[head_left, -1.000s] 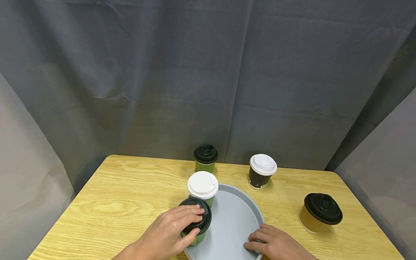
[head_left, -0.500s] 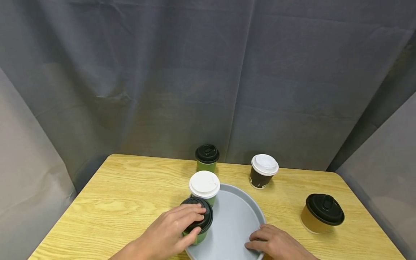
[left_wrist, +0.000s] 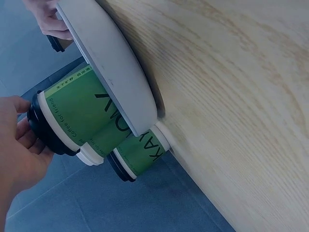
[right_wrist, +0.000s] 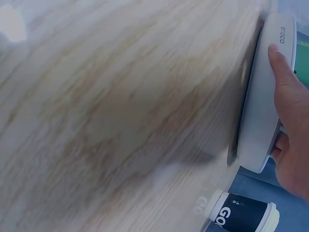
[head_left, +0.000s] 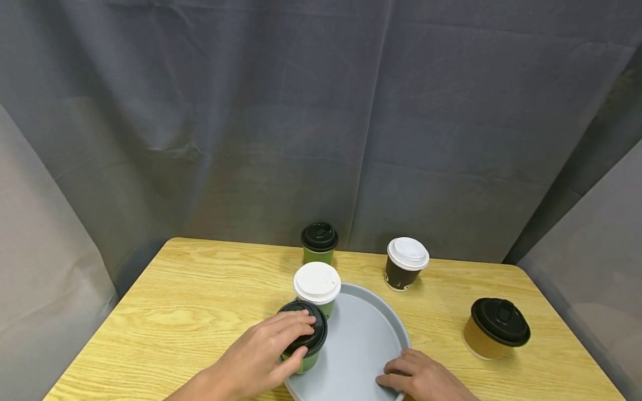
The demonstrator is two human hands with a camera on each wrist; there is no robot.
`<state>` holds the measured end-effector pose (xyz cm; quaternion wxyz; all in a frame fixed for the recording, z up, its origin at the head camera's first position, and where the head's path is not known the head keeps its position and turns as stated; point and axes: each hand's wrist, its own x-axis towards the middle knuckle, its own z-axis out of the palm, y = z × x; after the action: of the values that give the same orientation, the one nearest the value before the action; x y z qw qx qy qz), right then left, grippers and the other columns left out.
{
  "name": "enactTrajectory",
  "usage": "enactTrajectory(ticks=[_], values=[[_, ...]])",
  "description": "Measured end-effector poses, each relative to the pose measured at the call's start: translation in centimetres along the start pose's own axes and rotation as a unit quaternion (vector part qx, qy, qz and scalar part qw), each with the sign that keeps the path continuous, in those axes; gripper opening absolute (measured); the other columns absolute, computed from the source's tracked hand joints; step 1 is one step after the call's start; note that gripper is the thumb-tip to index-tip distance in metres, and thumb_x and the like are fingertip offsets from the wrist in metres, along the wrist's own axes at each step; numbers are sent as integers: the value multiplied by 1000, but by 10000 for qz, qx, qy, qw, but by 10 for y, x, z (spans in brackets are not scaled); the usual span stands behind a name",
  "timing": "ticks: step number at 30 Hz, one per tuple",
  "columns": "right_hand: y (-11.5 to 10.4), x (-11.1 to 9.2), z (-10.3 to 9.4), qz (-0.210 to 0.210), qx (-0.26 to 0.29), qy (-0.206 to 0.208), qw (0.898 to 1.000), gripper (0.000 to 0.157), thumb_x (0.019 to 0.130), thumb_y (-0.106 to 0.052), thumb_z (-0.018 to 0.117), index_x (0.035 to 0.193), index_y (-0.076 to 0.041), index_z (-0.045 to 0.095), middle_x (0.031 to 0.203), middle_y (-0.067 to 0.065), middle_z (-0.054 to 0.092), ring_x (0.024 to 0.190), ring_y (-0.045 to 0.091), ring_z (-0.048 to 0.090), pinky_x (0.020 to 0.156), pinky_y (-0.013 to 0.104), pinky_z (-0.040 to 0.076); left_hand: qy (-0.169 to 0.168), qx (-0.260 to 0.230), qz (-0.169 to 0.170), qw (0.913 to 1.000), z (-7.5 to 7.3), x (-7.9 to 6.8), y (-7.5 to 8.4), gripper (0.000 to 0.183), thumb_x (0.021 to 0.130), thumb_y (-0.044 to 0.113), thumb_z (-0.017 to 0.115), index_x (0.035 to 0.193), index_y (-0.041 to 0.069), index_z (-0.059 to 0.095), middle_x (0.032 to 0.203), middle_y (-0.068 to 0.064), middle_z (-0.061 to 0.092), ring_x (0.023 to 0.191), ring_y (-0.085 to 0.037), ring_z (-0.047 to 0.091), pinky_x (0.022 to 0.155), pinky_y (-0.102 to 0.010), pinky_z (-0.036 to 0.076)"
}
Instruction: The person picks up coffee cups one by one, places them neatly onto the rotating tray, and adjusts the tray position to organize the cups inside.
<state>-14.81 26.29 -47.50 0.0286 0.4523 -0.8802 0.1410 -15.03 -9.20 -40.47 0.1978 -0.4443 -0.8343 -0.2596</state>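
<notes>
My left hand grips a green paper cup by its black lid, thumb on the near side and fingers over the top. The cup stands upright on the left part of a round grey tray. Just behind it on the tray is a second green cup with a white lid, partly hidden by the first. My right hand holds the tray's right rim; in the right wrist view the thumb presses the outer wall and the other fingers reach over the rim.
Beyond the tray stands another green cup with a black lid. A dark cup with a white lid is at the back right, and a tan cup with a wide black lid sits farther right. Grey curtains surround the wooden table.
The cup in my left hand has shifted very slightly away from me, and the white-lidded cup behind it a touch too. The right hand keeps its place on the rim.
</notes>
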Motion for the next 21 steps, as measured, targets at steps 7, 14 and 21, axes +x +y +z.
enactTrajectory(ticks=[7, 14, 21], values=[[-5, 0, 5, 104, -272, 162, 9994, 42, 89, -60, 65, 108, -25, 76, 102, -16, 63, 87, 0, 52, 71, 22, 52, 184, 78, 74, 9998, 1, 0, -1, 31, 91, 15, 70, 121, 8, 66, 127, 0, 64, 124, -17, 57, 100, -34, 48], [-8, 0, 8, 152, -333, 290, 9989, 42, 88, -62, 64, 107, -26, 75, 102, -17, 62, 87, 1, 52, 72, 22, 51, 765, -225, -386, 9961, 1, -2, -2, 38, 95, 19, 67, 131, 8, 60, 134, -2, 59, 123, -17, 56, 98, -36, 50], [-10, 0, 11, 173, -348, 437, 9983, 41, 88, -61, 65, 107, -26, 76, 101, -17, 63, 89, 2, 56, 75, 25, 53, 1601, -736, -1355, 9750, -1, -2, -15, 41, 95, 8, 64, 135, 11, 55, 135, -1, 56, 125, -19, 53, 101, -39, 47]])
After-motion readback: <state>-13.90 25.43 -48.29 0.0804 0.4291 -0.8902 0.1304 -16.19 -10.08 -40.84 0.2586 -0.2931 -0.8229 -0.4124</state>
